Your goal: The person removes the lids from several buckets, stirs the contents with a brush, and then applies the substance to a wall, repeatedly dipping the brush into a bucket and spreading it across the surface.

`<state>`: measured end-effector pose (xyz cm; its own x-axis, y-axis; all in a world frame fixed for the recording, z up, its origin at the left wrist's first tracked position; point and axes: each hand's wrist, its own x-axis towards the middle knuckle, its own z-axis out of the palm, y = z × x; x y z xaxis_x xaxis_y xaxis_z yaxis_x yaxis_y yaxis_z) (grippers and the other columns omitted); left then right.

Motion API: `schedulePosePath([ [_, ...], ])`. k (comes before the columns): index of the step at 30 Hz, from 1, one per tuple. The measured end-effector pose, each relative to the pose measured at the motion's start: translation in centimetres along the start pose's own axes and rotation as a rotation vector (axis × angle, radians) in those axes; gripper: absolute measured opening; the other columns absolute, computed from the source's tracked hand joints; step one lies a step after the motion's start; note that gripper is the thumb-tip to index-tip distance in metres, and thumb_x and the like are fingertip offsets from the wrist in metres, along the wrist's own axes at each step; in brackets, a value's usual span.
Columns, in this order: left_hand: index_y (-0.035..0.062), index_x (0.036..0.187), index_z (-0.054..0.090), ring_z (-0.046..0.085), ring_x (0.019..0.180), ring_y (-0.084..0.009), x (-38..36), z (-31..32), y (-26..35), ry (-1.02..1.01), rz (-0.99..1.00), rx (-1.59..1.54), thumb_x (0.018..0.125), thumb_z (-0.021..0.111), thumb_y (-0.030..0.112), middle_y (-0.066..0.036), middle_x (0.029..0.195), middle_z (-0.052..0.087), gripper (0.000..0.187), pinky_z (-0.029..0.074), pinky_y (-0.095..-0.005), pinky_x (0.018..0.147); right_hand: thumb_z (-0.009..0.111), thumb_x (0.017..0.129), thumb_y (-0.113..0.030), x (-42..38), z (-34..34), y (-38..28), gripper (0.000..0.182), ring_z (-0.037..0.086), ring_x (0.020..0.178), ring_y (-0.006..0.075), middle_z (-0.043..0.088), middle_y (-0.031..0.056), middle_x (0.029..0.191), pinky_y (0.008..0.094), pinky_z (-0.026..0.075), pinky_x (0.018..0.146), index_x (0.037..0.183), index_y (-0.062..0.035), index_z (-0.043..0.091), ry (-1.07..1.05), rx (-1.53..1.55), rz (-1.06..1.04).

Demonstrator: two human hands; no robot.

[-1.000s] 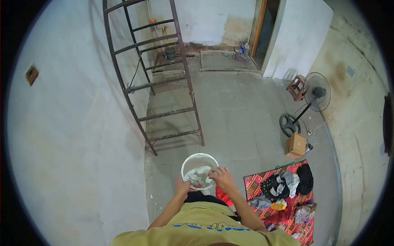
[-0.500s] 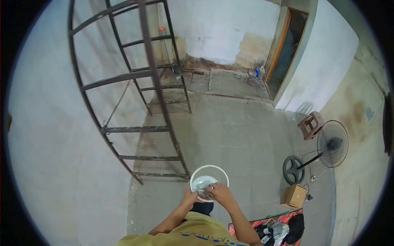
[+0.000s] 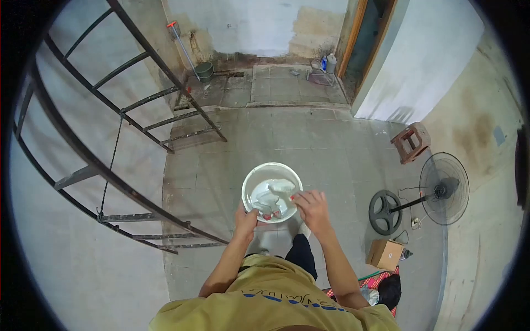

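A white bucket [image 3: 245,185] with pale, wet-looking liquid, probably paint, hangs in front of my body above the floor. My left hand [image 3: 246,222] is closed on its near left rim, thumb over the edge. Inside lie a whitish elongated lump [image 3: 281,186] and coated greyish pieces with reddish spots [image 3: 268,214] toward the near wall. At the right rim is my right hand [image 3: 311,207], fingers pinched together with a small red spot at their tips; I cannot tell what they hold.
To the left stands a dark metal ladder [image 3: 132,193] with a chain [image 3: 113,151]. A standing fan [image 3: 441,189], brown stool [image 3: 411,142] and cardboard box [image 3: 385,254] are on the right. Cloths [image 3: 389,292] lie near my right elbow. A dark bucket [image 3: 204,70] stands at the back wall.
The bucket is now farther out from my body. My right hand has come out of the bucket to its right rim. The view has shifted, and the ladder appears farther left.
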<state>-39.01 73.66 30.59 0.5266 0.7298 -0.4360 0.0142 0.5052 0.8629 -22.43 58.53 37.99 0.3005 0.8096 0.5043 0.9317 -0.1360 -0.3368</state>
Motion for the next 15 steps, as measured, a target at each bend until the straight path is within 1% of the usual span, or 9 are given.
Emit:
schedulePosePath([
  [1,0.0026,0.140,0.036,0.065,0.092,-0.0293,0.7,1.8,0.5,0.008,-0.041,-0.051,0.077,0.045,-0.010,-0.020,0.119,0.055,0.066,0.064,-0.0396,0.057,0.068,0.077,-0.011,1.0,-0.3,1.9,0.023,0.058,0.096,0.0213,0.066,-0.0003,0.104,0.0366,0.041,0.080,0.101,-0.0140,0.066,0.019,-0.016,-0.002],
  [2,0.0026,0.140,0.036,0.065,0.092,-0.0293,1.7,3.3,0.5,0.017,-0.042,-0.052,0.077,0.045,-0.010,-0.020,0.119,0.055,0.066,0.064,-0.0396,0.057,0.069,0.077,-0.012,1.9,-0.6,3.7,0.023,0.058,0.096,0.0215,0.066,-0.0006,0.105,0.0368,0.042,0.079,0.100,-0.0140,0.067,0.041,-0.035,-0.006],
  [5,0.0024,0.141,0.035,0.065,0.092,-0.0317,4.6,8.1,0.8,0.065,-0.060,-0.124,0.076,0.044,-0.011,-0.021,0.120,0.053,0.067,0.064,-0.0417,0.058,0.068,0.077,-0.013,3.9,-0.6,8.9,0.021,0.058,0.097,0.0213,0.067,-0.0005,0.103,0.0380,0.042,0.080,0.098,-0.0149,0.067,0.021,-0.039,-0.007],
  [7,-0.0062,0.130,0.040,0.066,0.090,-0.0380,5.8,11.5,1.5,0.092,-0.013,-0.133,0.075,0.044,-0.009,-0.026,0.114,0.056,0.055,0.064,-0.0478,0.063,0.068,0.078,-0.014,5.4,-0.5,12.5,0.020,0.058,0.097,0.0210,0.067,-0.0010,0.103,0.0383,0.042,0.080,0.098,-0.0153,0.067,-0.037,-0.033,-0.046],
  [10,-0.0078,0.128,0.041,0.067,0.088,-0.0381,8.3,15.1,2.0,0.149,-0.052,-0.152,0.075,0.044,-0.009,-0.026,0.114,0.056,0.054,0.064,-0.0465,0.062,0.067,0.078,-0.014,8.8,-0.5,17.4,0.018,0.057,0.096,0.0203,0.067,-0.0023,0.102,0.0383,0.041,0.080,0.097,-0.0156,0.067,-0.121,-0.005,-0.081],
  [11,-0.0003,0.136,0.039,0.068,0.085,-0.0353,10.0,15.4,1.5,0.144,-0.117,-0.186,0.075,0.041,-0.012,-0.023,0.115,0.057,0.062,0.064,-0.0423,0.059,0.067,0.079,-0.015,9.9,-0.5,18.8,0.017,0.057,0.096,0.0198,0.067,-0.0030,0.101,0.0381,0.041,0.080,0.096,-0.0156,0.066,-0.151,0.025,-0.067],
  [12,-0.0003,0.136,0.039,0.068,0.085,-0.0353,11.0,16.2,2.1,0.169,-0.143,-0.196,0.075,0.041,-0.012,-0.023,0.115,0.057,0.062,0.064,-0.0423,0.059,0.067,0.079,-0.015,11.3,-0.1,20.4,0.017,0.057,0.096,0.0198,0.067,-0.0030,0.101,0.0381,0.041,0.080,0.096,-0.0156,0.066,-0.186,0.039,-0.066],
  [14,-0.0014,0.134,0.041,0.068,0.087,-0.0350,13.0,18.1,3.8,0.178,-0.145,-0.180,0.075,0.041,-0.012,-0.023,0.116,0.056,0.060,0.064,-0.0424,0.061,0.068,0.078,-0.015,14.6,1.4,23.9,0.017,0.057,0.094,0.0197,0.068,-0.0039,0.101,0.0374,0.041,0.079,0.095,-0.0153,0.066,-0.064,0.052,-0.219],
  [15,-0.0014,0.134,0.041,0.068,0.087,-0.0350,14.3,19.0,4.3,0.204,-0.168,-0.191,0.075,0.041,-0.012,-0.023,0.116,0.056,0.060,0.064,-0.0424,0.061,0.068,0.078,-0.015,16.4,2.0,25.3,0.017,0.057,0.094,0.0197,0.068,-0.0039,0.101,0.0374,0.041,0.079,0.095,-0.0153,0.066,-0.096,0.071,-0.221],
])
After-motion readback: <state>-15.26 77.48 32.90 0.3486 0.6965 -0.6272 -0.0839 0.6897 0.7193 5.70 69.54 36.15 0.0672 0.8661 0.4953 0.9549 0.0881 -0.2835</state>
